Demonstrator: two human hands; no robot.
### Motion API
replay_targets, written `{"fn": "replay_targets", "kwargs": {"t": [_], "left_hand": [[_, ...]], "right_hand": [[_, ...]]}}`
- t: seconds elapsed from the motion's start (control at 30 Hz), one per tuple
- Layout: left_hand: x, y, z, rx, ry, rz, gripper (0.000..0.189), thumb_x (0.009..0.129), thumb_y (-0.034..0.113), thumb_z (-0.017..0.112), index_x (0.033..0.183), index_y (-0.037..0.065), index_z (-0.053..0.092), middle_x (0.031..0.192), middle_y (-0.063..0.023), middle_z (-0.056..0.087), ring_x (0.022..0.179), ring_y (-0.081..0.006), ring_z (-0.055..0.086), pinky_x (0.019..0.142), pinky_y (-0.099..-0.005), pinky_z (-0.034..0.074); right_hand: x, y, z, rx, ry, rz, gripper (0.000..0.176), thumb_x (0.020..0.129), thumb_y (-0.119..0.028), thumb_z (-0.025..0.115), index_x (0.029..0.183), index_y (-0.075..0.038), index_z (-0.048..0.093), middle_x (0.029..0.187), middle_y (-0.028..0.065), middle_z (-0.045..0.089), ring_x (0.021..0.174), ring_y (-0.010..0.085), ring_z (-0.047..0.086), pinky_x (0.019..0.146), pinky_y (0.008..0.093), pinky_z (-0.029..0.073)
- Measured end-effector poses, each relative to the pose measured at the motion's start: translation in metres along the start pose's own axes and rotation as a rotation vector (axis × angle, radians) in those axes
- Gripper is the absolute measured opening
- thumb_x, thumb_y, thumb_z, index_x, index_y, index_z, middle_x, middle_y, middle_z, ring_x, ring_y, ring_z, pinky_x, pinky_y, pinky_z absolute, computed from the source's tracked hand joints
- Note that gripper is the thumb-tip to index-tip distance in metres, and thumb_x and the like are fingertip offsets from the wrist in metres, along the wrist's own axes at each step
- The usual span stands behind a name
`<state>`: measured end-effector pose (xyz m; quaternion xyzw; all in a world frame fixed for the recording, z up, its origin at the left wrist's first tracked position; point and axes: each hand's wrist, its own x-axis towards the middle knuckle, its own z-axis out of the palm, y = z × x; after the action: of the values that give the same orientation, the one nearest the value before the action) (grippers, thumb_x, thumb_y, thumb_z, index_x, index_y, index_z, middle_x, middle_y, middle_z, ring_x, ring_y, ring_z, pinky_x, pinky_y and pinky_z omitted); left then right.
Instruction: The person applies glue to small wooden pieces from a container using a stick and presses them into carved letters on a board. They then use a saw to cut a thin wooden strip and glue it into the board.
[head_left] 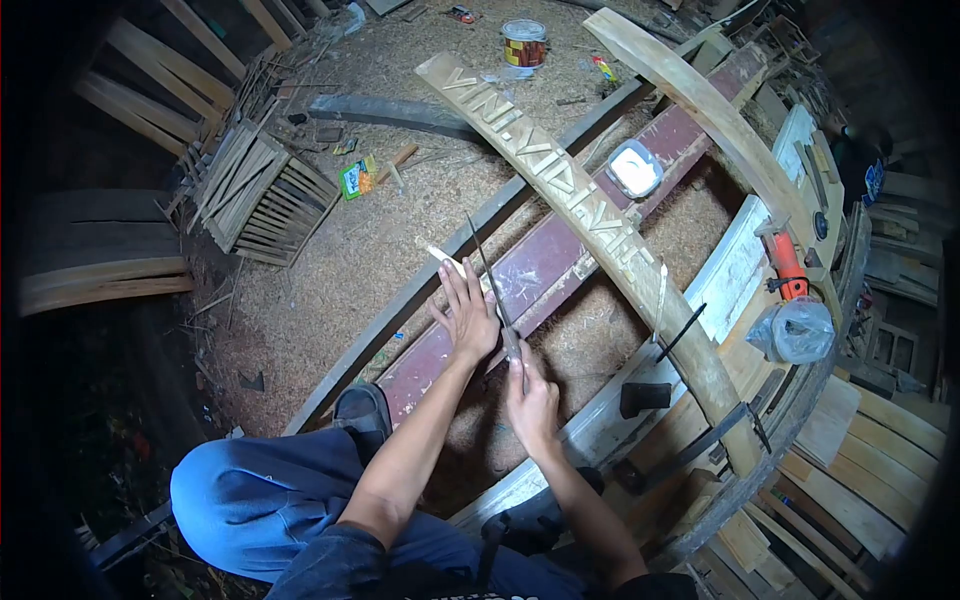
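My left hand (467,318) holds a pale wooden strip (446,257) down against the reddish plank (420,366), fingers stretched over it. In my right hand (532,402), closed around the handle, is a saw (487,262) with a long, dark blade seen nearly edge-on. The blade lies right beside my left fingers, pointing away from me; its teeth cannot be made out. Beyond my hands a curved wooden beam (560,185) crosses the plank, with pale wooden letter-like pieces (545,160) along its upper face.
A white-topped tub (635,169) stands on the plank. An orange power tool (788,266) and a plastic bag (803,332) lie at right. A clamp (690,447) grips the beam's near end. At left are a slatted wooden crate (270,195) and a hammer (398,163). A paint can (524,45) stands behind.
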<state>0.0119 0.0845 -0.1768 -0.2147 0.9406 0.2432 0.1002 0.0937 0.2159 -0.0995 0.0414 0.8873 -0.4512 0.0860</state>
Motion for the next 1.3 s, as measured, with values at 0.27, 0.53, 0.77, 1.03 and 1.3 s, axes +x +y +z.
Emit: {"fn": "replay_targets", "kwargs": {"t": [0.27, 0.53, 0.77, 1.03, 1.3], "left_hand": [[-0.005, 0.004, -0.005, 0.02, -0.075, -0.05, 0.075, 0.106, 0.036, 0.039, 0.166, 0.015, -0.001, 0.171, -0.0186, -0.014, 0.159, -0.033, -0.014, 0.118, -0.0702, -0.006], [-0.003, 0.005, -0.006, -0.006, -0.058, -0.057, 0.075, 0.106, 0.037, 0.039, 0.166, 0.019, -0.001, 0.172, -0.0164, -0.015, 0.159, -0.0311, -0.015, 0.117, -0.0697, -0.009], [-0.002, 0.006, -0.008, -0.007, -0.095, -0.012, 0.075, 0.105, 0.035, 0.041, 0.167, 0.021, -0.001, 0.172, -0.0151, -0.016, 0.159, -0.031, -0.015, 0.115, -0.0732, -0.006], [-0.005, 0.008, -0.01, 0.028, -0.119, -0.064, 0.076, 0.106, 0.041, 0.039, 0.166, 0.018, -0.001, 0.171, -0.0167, -0.017, 0.158, -0.0307, -0.018, 0.115, -0.0727, -0.011], [0.0, 0.006, -0.008, 0.01, -0.09, -0.097, 0.075, 0.105, 0.037, 0.039, 0.166, 0.019, -0.001, 0.171, -0.0161, -0.019, 0.158, -0.0307, -0.018, 0.114, -0.0754, -0.008]], "right_hand": [[0.002, 0.006, 0.005, -0.011, -0.033, -0.026, 0.045, 0.107, -0.031, 0.05, 0.145, -0.008, 0.055, 0.068, 0.0277, 0.064, 0.066, 0.0471, 0.067, 0.061, 0.054, 0.05], [0.009, 0.008, -0.002, 0.022, -0.022, -0.06, 0.042, 0.106, -0.029, 0.051, 0.142, -0.008, 0.058, 0.078, 0.0315, 0.066, 0.072, 0.0474, 0.068, 0.064, 0.0534, 0.052], [-0.008, 0.009, 0.001, 0.057, 0.023, -0.028, 0.042, 0.107, -0.031, 0.05, 0.141, -0.008, 0.059, 0.073, 0.0293, 0.066, 0.068, 0.0476, 0.068, 0.061, 0.0542, 0.05], [-0.018, 0.014, -0.012, 0.068, -0.002, -0.02, 0.043, 0.106, -0.032, 0.051, 0.142, -0.01, 0.059, 0.077, 0.0298, 0.067, 0.07, 0.0485, 0.068, 0.064, 0.0556, 0.051], [-0.018, 0.014, -0.024, 0.003, -0.069, 0.021, 0.043, 0.106, -0.037, 0.05, 0.142, -0.014, 0.061, 0.07, 0.0272, 0.066, 0.067, 0.0465, 0.067, 0.065, 0.055, 0.051]]}}
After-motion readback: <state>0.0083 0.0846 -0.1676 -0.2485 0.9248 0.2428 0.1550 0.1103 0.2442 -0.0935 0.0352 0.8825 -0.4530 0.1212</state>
